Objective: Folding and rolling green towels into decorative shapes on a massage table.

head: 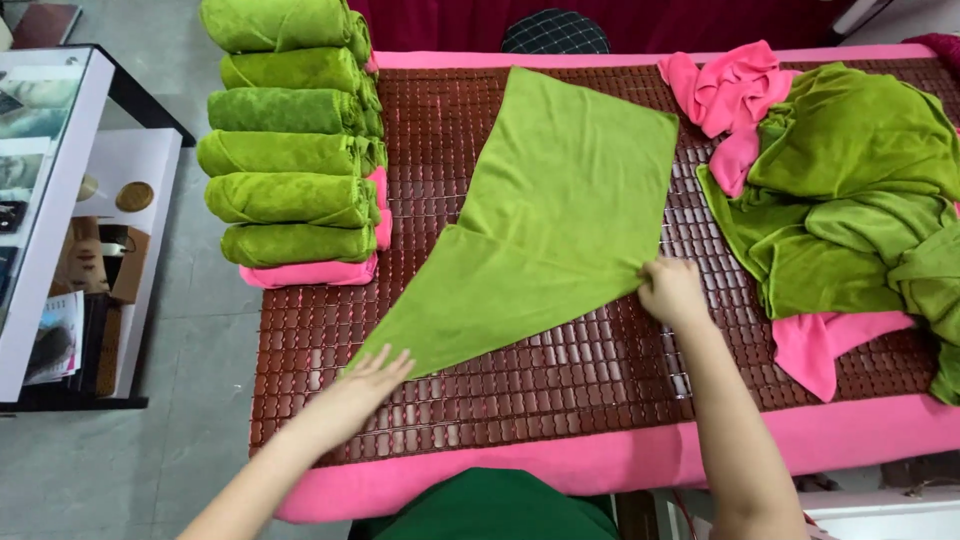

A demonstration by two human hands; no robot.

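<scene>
Towel: I see a green towel (pixel 545 215) spread flat in the middle of the desk (pixel 600 455), folded on a diagonal into a tapering shape.
Left hand: my left hand (pixel 372 380) lies open, palm down, fingers on the towel's near left tip.
Right hand: my right hand (pixel 668 290) is closed, pinching the towel's right corner.
Handling: I judge it light, soft and limp; best taken by corners or edges.
Surface: a brown mat (pixel 560 370) of small glossy tiles over a pink cover.
Stack: rolled green towels (pixel 290 150) on a pink one, far left.
Heap: loose green and pink cloths (pixel 850 200), crumpled, at right.
</scene>
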